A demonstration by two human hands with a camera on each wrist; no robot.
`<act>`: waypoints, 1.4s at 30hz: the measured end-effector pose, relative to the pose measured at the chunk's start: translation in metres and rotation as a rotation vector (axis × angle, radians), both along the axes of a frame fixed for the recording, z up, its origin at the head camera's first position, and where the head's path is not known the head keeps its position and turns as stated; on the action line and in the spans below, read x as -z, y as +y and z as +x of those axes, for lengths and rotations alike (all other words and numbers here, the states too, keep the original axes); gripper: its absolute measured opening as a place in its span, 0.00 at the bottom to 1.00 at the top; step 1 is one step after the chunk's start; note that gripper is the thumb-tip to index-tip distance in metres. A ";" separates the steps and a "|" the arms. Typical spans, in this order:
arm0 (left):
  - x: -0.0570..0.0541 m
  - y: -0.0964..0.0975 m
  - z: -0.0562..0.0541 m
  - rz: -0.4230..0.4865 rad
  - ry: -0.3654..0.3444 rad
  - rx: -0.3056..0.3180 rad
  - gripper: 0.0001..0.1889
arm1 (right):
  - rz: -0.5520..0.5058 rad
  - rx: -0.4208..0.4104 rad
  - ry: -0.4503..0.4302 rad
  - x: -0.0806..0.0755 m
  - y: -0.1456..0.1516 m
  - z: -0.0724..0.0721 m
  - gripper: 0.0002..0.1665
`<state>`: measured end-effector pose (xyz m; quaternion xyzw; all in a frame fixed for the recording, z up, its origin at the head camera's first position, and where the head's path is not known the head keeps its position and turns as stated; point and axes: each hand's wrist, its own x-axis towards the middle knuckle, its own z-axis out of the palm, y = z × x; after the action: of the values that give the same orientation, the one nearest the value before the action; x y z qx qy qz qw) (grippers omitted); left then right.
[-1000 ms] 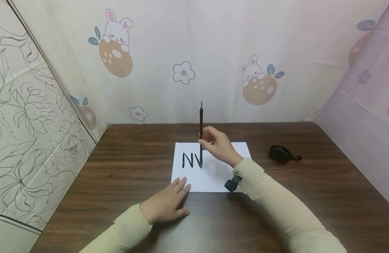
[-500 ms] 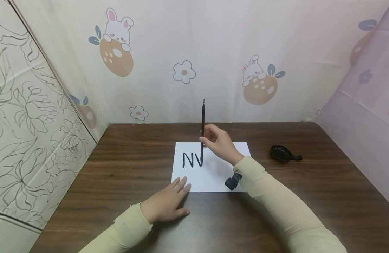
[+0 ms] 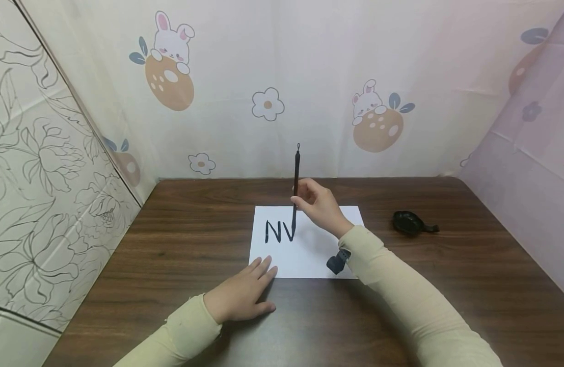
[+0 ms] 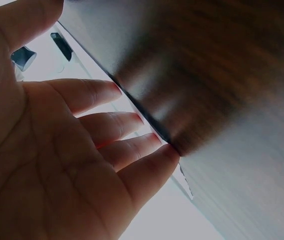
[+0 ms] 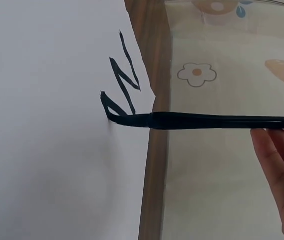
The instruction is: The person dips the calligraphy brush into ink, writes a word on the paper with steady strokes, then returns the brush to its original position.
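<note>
My right hand (image 3: 320, 206) pinches a dark writing brush (image 3: 296, 176) by its handle, holding it nearly upright over the white paper (image 3: 316, 250). In the right wrist view the bent wet tip of the brush (image 5: 127, 120) lies on the sheet at the end of a black stroke. Black marks on the paper read like an N followed by a V-shaped stroke. My left hand (image 3: 242, 293) lies flat with spread fingers, its fingertips on the paper's lower left corner and its thumb on the table. In the left wrist view the palm and fingers (image 4: 117, 127) show from below.
A small black leaf-shaped dish (image 3: 407, 223) stands on the brown wooden table (image 3: 194, 224) to the right of the paper. A dark wrist device (image 3: 338, 262) hangs under the right cuff, above the sheet. Behind the table hangs a printed curtain (image 3: 309, 66).
The right hand and brush have shifted slightly up and to the right, the brush now leaning a little right. The left hand and the paper have stayed in place.
</note>
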<state>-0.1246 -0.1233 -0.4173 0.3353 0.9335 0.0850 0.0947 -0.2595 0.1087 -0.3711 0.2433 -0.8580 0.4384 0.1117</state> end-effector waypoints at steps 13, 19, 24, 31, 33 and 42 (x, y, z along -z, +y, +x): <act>0.000 0.000 0.000 0.003 -0.011 0.002 0.39 | 0.000 0.051 -0.001 0.002 0.003 -0.008 0.15; 0.000 0.000 -0.001 0.000 -0.013 0.002 0.39 | -0.013 0.055 0.014 0.001 0.004 -0.012 0.14; 0.000 0.000 -0.001 -0.003 -0.019 -0.001 0.39 | -0.016 0.063 0.019 0.002 0.005 -0.015 0.15; 0.001 0.000 0.000 0.003 -0.014 0.000 0.39 | -0.032 0.070 0.018 0.003 0.004 -0.017 0.17; 0.001 0.000 -0.001 0.003 -0.016 -0.001 0.39 | -0.035 0.072 0.018 0.003 0.004 -0.018 0.17; 0.000 0.000 0.000 0.003 -0.018 -0.005 0.39 | -0.037 0.081 0.035 -0.001 0.005 -0.016 0.17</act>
<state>-0.1248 -0.1238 -0.4178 0.3325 0.9333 0.0896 0.1022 -0.2753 0.1141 -0.3699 0.2138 -0.8567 0.4450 0.1492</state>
